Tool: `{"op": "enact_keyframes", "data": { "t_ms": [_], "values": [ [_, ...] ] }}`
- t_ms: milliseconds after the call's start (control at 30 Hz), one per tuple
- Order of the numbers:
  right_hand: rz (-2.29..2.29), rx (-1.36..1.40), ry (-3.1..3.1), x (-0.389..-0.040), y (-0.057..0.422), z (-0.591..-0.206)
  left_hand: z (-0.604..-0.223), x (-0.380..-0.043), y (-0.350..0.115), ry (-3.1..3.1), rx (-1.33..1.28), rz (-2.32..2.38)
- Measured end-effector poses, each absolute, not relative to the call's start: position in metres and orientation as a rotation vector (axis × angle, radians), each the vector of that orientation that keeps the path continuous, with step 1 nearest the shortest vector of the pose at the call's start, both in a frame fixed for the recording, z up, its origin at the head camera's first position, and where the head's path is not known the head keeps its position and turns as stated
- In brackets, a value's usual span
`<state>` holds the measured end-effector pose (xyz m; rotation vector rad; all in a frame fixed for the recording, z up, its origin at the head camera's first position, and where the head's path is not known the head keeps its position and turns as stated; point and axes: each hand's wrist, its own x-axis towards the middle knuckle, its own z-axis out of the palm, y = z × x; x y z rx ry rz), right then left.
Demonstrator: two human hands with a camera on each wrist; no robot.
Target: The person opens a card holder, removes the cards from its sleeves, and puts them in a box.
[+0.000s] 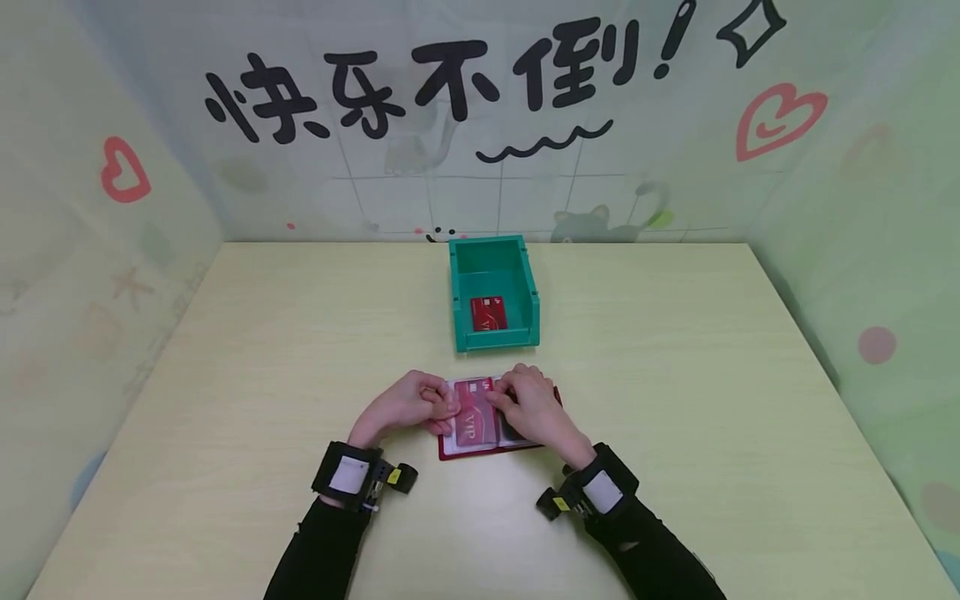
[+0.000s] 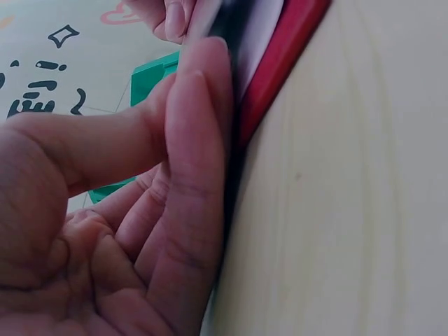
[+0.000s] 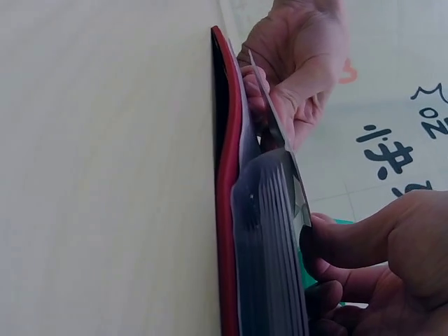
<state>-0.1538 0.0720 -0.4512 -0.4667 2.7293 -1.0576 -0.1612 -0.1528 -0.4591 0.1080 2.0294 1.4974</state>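
A card holder (image 1: 448, 455) with a red cover and clear plastic sleeves (image 3: 269, 252) lies open on the table. A red VIP card (image 1: 474, 421) is over its left side, paler where clear plastic seems to cover it. My left hand (image 1: 420, 402) pinches the left edge of the raised sleeve between thumb and fingers, close over the cover (image 2: 283, 66). At the card's upper right edge, my right hand (image 1: 528, 404) pinches with thumb and fingers. The right wrist view shows this thin leaf lifted off the stacked sleeves, a hand at each end.
Beyond the card holder stands a teal open-front bin (image 1: 497, 340). Another red card (image 1: 489, 313) lies inside it near the front. A printed cloth backdrop (image 1: 300, 192) rises behind the table (image 1: 300, 333) and along both sides.
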Motion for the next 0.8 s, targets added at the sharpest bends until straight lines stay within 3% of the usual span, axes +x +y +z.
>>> {"op": "enact_keyframes", "data": {
  "t_ms": [800],
  "values": [
    [-1.181, -0.292, 2.434, -0.188, 0.115, -0.428, -0.464, -0.163, -0.156, 2.0, 0.149, 1.506]
  ]
}}
